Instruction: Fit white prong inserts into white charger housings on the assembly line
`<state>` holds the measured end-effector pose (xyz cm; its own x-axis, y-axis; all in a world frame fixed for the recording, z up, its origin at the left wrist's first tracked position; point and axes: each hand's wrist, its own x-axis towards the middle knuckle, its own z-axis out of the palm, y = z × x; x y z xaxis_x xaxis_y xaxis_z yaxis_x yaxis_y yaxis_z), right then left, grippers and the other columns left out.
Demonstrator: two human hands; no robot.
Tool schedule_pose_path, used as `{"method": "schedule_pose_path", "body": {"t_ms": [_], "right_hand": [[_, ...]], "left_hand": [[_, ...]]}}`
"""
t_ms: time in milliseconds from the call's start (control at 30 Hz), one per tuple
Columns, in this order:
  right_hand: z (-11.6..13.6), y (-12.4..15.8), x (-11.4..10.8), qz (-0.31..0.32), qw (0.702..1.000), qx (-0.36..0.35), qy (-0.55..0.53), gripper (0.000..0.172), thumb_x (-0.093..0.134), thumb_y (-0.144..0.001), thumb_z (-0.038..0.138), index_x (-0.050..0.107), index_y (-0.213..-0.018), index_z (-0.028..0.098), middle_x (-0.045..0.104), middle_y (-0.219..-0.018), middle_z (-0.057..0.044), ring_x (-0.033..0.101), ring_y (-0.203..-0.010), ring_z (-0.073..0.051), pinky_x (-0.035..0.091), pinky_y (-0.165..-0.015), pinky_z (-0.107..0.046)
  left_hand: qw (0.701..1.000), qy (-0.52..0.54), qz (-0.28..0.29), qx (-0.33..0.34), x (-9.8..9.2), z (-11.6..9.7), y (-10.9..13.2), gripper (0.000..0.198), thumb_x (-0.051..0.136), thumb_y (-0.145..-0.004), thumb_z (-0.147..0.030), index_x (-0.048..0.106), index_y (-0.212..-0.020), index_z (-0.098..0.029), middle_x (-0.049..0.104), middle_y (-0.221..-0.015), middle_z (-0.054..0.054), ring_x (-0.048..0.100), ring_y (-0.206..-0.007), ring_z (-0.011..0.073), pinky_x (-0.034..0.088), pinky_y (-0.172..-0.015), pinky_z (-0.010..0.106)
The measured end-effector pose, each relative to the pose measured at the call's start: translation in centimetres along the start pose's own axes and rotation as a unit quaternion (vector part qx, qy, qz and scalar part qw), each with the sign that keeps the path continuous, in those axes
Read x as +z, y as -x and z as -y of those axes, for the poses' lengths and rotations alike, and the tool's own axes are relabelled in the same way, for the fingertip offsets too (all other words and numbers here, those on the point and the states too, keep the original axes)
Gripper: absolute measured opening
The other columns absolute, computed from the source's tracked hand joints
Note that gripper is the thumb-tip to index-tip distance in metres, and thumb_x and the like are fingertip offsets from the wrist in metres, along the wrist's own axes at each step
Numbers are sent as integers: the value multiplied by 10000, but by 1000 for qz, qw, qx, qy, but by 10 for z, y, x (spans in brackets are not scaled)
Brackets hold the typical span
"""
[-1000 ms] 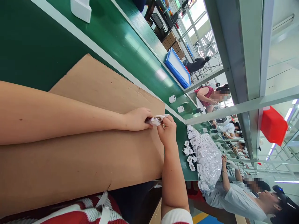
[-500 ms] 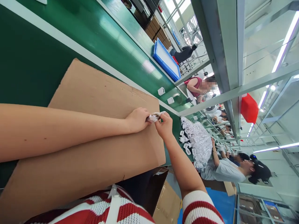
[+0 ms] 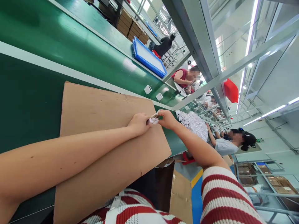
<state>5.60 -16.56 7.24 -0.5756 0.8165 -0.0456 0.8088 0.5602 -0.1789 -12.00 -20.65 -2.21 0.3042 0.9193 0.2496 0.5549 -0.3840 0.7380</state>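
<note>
A small white piece with gold-brown bits showing in it (image 3: 154, 118) is held between my two hands, above the cardboard sheet (image 3: 105, 115). My left hand (image 3: 139, 123) is closed around its left end, fingers curled and partly hidden. At the other end, my right hand (image 3: 167, 119) pinches it between thumb and fingertips. The piece is too small to name its exact kind. Beyond my right hand lies a heap of white parts in clear plastic bags (image 3: 193, 123).
Two white blocks (image 3: 148, 89) sit on the green belt (image 3: 93, 46) past a pale rail. A blue-rimmed tray (image 3: 149, 57) stands behind. Cardboard boxes (image 3: 181, 196) are beside my lap. A co-worker in a grey shirt (image 3: 225, 146) reaches toward the bags; metal beams run overhead.
My head view has turned, so the scene sits further left and the cardboard appears rotated. My right wrist has turned and risen slightly; both hands keep hold of the white piece.
</note>
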Motion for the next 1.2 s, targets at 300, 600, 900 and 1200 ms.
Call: {"method": "schedule_pose_path", "body": {"t_ms": [300, 600, 900, 1200], "right_hand": [[5, -3, 1, 21, 986, -44, 157, 286, 592, -667, 17, 747, -800, 218, 702, -841, -9, 615, -762, -181, 323, -633, -277], [8, 8, 24, -63, 996, 27, 55, 278, 664, -779, 77, 800, -969, 227, 765, -958, -17, 694, -887, -195, 445, -719, -263], [-74, 99, 56, -245, 947, 207, 33, 774, 699, -927, 524, 467, -1563, 149, 504, -1581, -246, 371, -1542, -378, 264, -1259, -556], [-157, 110, 52, -170, 847, 504, 24, 743, 577, -988, 468, 455, -1510, -48, 455, -1510, -364, 474, -1408, -460, 341, -1171, -502]], "left_hand": [[1000, -10, 4, -14, 6, 3, -4, 238, 616, -873, -395, 631, -753, -190, 635, -847, 109, 625, -892, 293, 473, -761, 381], [1000, -14, -6, 10, 4, 8, -2, 349, 514, -872, -520, 633, -941, -200, 701, -994, 134, 640, -975, 322, 493, -861, 414], [999, 18, 8, -41, -1, 11, 0, 499, 561, -836, -588, 643, -1141, -202, 709, -1177, 142, 658, -1065, 347, 553, -876, 431], [969, 43, -118, -211, -64, 7, -21, 470, 633, -815, -540, 569, -1151, -216, 701, -1131, 69, 639, -988, 282, 512, -837, 366]]}}
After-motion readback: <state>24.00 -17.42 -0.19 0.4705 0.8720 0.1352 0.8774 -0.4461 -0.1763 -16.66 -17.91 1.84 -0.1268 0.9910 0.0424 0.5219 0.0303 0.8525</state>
